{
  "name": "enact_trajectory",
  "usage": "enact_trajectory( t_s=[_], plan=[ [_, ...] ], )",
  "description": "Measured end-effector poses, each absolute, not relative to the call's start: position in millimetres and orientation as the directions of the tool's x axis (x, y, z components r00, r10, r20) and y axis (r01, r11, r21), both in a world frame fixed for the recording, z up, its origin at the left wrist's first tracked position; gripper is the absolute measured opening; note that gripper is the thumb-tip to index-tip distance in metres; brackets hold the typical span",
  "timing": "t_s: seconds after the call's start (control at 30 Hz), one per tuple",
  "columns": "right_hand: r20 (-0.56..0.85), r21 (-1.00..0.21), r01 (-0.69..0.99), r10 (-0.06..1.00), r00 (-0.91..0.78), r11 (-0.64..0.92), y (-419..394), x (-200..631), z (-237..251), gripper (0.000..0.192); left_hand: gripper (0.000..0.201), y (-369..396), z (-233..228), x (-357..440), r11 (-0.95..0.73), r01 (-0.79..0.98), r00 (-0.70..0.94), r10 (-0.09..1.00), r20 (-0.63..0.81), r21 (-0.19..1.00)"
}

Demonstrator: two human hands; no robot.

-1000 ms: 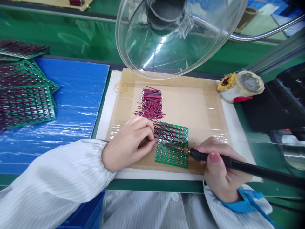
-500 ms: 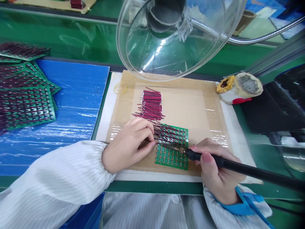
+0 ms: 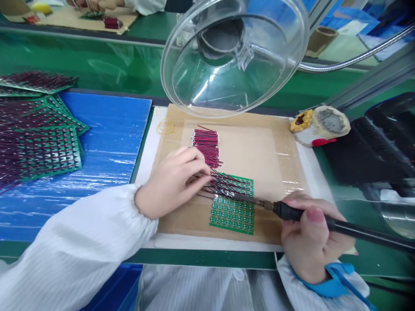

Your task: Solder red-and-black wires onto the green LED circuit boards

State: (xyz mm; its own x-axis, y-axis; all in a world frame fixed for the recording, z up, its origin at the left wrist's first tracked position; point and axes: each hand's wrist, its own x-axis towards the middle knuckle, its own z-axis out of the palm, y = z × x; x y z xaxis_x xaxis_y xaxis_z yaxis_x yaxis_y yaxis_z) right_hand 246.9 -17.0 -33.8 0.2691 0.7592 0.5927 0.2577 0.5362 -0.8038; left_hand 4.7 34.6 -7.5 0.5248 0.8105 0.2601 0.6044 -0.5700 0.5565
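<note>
Green table (image 3: 97, 52), with a cardboard mat (image 3: 259, 147) lying on a white sheet at the front edge. On the mat: a small green board (image 3: 231, 214), its upper rows already carrying red-and-black wires that splay to the left; just beyond it, a loose bundle of wires (image 3: 205, 142); near the mat's far left corner, a rubber band (image 3: 164, 127). Left hand (image 3: 170, 181): fingers curled and pinched together on thin wires at the board's upper left corner, palm down on the mat. Right hand (image 3: 311, 237): closed around the black handle of a soldering iron (image 3: 292, 211), thumb on top; the metal tip lies across the board's upper rows, reaching toward the left fingers. Above the mat: a clear dome hood (image 3: 233, 60) on a flexible metal hose. Left of the mat: a blue sheet (image 3: 106, 129) bearing a fanned stack of wired boards (image 3: 35, 138). Right of the mat: a tip-cleaning stand (image 3: 320, 123) with yellow sponge, and beyond it a black unit. Far edge, top left: another person's hands at a separate cardboard mat.
</note>
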Motion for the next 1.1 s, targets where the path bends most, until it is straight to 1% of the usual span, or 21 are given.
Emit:
enact_trajectory(
  t_s=[0.03,0.1,0.17,0.2,0.27,0.4,0.57,0.7,0.77,0.83,0.97,1.03,1.1],
  plan=[
    [0.583,-0.811,0.256,0.760,0.287,0.526,-17,247,-34,0.019,0.012,43,-7,5,-0.586,0.626,0.535,0.803,0.263,0.514],
    [0.568,-0.822,0.258,0.762,0.312,0.508,-18,249,-35,0.019,0.012,59,-7,6,-0.600,0.656,0.577,0.790,0.207,0.458],
    [0.574,-0.818,0.273,0.751,0.326,0.507,-20,253,-35,0.019,0.013,69,-9,7,-0.596,0.662,0.609,0.781,0.138,0.453],
    [0.574,-0.818,0.281,0.746,0.338,0.502,-21,255,-36,0.019,0.013,72,-10,7,-0.593,0.656,0.615,0.779,0.127,0.467],
    [0.567,-0.823,0.290,0.735,0.372,0.488,-22,259,-37,0.019,0.014,72,-12,6,-0.594,0.625,0.610,0.777,0.158,0.506],
    [0.565,-0.825,0.287,0.723,0.396,0.487,-21,262,-38,0.021,0.013,66,-17,4,-0.597,0.560,0.550,0.786,0.281,0.574],
    [0.557,-0.830,0.284,0.744,0.370,0.480,-19,260,-38,0.021,0.010,60,-20,4,-0.626,0.531,0.490,0.777,0.396,0.571],
    [0.574,-0.818,0.302,0.728,0.375,0.489,-18,258,-38,0.019,0.011,52,-15,8,-0.638,0.504,0.495,0.766,0.411,0.582],
    [0.602,-0.797,0.323,0.712,0.360,0.511,-19,257,-37,0.019,0.012,45,-11,10,-0.631,0.484,0.502,0.768,0.398,0.606],
    [0.612,-0.788,0.328,0.719,0.330,0.520,-20,257,-36,0.019,0.011,36,-7,12,-0.625,0.449,0.517,0.765,0.385,0.639],
    [0.549,-0.822,0.319,0.806,0.222,0.472,-26,256,-33,0.017,0.010,19,-8,11,-0.621,0.388,0.572,0.742,0.351,0.681],
    [0.506,-0.835,0.328,0.851,0.143,0.441,-29,256,-32,0.016,0.010,13,-11,10,-0.616,0.399,0.588,0.740,0.325,0.679],
    [0.489,-0.831,0.341,0.869,0.073,0.439,-31,257,-32,0.014,0.009,9,-15,10,-0.608,0.433,0.591,0.749,0.299,0.666]
  ],
)
